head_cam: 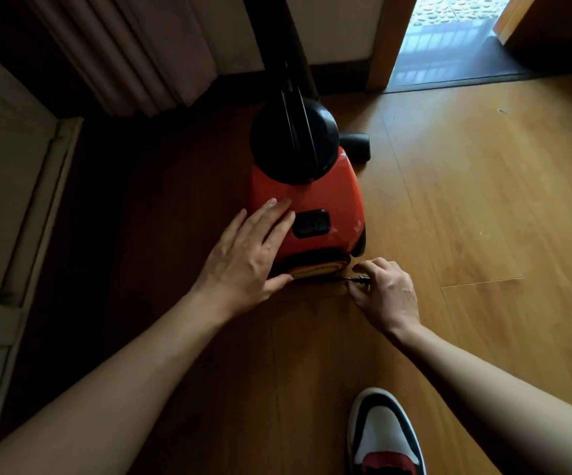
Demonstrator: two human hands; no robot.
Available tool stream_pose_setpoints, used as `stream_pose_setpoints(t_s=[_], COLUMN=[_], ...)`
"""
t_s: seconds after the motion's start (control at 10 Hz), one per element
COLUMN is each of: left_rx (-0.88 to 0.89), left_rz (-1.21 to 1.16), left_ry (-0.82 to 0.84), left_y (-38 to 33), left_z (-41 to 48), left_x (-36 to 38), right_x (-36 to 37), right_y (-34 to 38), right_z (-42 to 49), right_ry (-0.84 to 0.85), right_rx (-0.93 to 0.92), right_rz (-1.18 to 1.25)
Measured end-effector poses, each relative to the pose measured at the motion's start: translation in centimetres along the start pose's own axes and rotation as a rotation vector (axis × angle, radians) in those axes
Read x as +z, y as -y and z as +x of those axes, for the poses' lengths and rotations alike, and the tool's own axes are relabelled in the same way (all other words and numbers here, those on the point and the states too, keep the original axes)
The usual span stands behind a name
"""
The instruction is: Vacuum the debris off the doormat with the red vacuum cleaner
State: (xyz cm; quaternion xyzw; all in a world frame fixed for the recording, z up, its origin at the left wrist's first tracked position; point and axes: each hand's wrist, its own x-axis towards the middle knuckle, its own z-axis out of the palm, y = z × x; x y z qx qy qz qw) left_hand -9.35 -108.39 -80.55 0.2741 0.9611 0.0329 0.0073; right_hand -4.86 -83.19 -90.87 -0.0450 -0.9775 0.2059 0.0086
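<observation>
The red vacuum cleaner [315, 200] is standing on the wooden floor [483, 200] straight ahead of the person, its long axis running away from them toward the wall, its rear end nearest the hands. The left hand [243, 255] is lying flat on the left of the red shell with its fingers straight and its thumb against the lower rear edge. It appears to be steadying the body, not gripping it. The right hand [385, 293] is the nearer one to the black plug [358, 279], which is sitting low at the rear right corner. Its curled fingertips are pinching the plug just beside the base.

The doormat and its debris are not showing anywhere in view. The cord behind the plug is hiding under the right hand, the black wand [289, 63] is running off the top edge, and the left side of the room is too dark to read.
</observation>
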Motion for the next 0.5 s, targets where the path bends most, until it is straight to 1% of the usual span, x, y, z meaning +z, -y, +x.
stream_pose_setpoints(t_s=[0.1, 0.2, 0.3, 0.4, 0.5], left_rx=[-0.023, -0.057, -0.117, -0.161, -0.168], left_rz=[-0.021, -0.069, -0.122, -0.152, -0.16], left_ry=[-0.002, 0.034, 0.109, 0.132, 0.152], left_y=[-0.5, -0.8, -1.2, -2.0, -3.5], left_z=[0.1, 0.8, 1.9, 2.9, 3.3], left_x=[-0.7, -2.5, -5.4, -10.0, -16.4], right_x=[-2.3, -5.5, -9.2, -14.7, -21.5], right_y=[0.3, 1.1, 3.6, 6.6, 9.5], right_z=[-0.1, 1.0, 2.2, 3.4, 4.2], right_ry=[0.004, 0.055, 0.174, 0.198, 0.183], right_rx=[0.013, 0.001, -0.011, -0.084, -0.07], right_rz=[-0.015, -0.092, -0.127, -0.173, -0.203])
